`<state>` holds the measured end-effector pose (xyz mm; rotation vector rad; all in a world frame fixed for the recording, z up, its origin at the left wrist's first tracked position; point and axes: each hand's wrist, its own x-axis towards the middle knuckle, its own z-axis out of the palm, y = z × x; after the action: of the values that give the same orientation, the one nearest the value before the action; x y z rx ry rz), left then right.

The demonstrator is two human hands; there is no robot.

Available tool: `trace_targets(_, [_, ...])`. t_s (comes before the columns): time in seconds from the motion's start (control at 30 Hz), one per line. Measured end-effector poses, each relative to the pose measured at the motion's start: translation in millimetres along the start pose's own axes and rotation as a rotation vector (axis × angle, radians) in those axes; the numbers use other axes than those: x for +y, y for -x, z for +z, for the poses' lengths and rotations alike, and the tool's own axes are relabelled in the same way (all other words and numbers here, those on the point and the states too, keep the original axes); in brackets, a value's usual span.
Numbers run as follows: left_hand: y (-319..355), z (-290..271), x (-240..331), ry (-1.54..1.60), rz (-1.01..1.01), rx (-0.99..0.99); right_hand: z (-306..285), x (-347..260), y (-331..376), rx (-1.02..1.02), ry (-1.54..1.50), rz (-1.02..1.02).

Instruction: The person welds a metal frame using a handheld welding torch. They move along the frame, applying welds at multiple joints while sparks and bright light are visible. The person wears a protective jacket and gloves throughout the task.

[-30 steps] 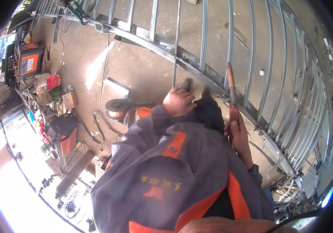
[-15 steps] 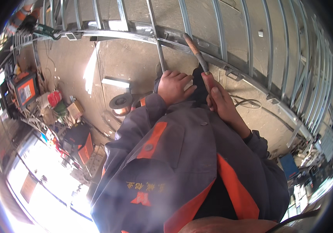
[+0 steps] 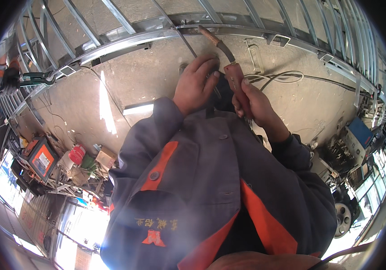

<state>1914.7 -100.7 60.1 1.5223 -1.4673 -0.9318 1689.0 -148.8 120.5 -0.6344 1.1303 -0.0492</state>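
A welding torch [image 3: 234, 74] with a red handle and a bent, copper-coloured nozzle is gripped in my right hand [image 3: 259, 105], thumb along the handle. Its tip points at the rail of a silvery metal frame [image 3: 125, 46], close to where a thin metal bar [image 3: 186, 42] crosses that rail. My left hand [image 3: 195, 83] is closed around the near end of this bar, its fingers curled over and hiding that end. Whether the nozzle touches the rail I cannot tell.
Parallel bars of the frame stretch across the far side. At far left, another person's gloved hand [image 3: 9, 80] is at a dark green tool [image 3: 38, 79]. A cable [image 3: 312, 77] lies on the floor at right. An orange-fronted machine [image 3: 42, 159] and clutter stand at left.
The view has swung, so the frame sits higher. Both hands are farther up, and the torch tip is slightly nearer the bar's crossing. A wire spool at left is now hidden behind my sleeve.
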Motion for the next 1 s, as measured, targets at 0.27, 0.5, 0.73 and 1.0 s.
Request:
trace_targets(0.27, [-1.7,-17.5,2.1,-0.121,0.075,-0.166,17.3,22.4,3.6,-0.032,-0.105,-0.136])
trace_targets(0.5, [-15.7,-77.4,-6.1,-0.149,0.251,-0.365,77.2,66.3,-8.9,0.028,-0.197,-0.242])
trace_targets(0.73, [-43.3,-151.8,-46.6,-0.449,0.505,-0.572,221.2,86.8,-72.5,0.237,-0.581,-0.447])
trace_targets(1.0, [-61.6,-190.0,-75.2,-0.882,0.727,-0.754,312.8,90.9,-135.0,0.329,-0.858,-0.51])
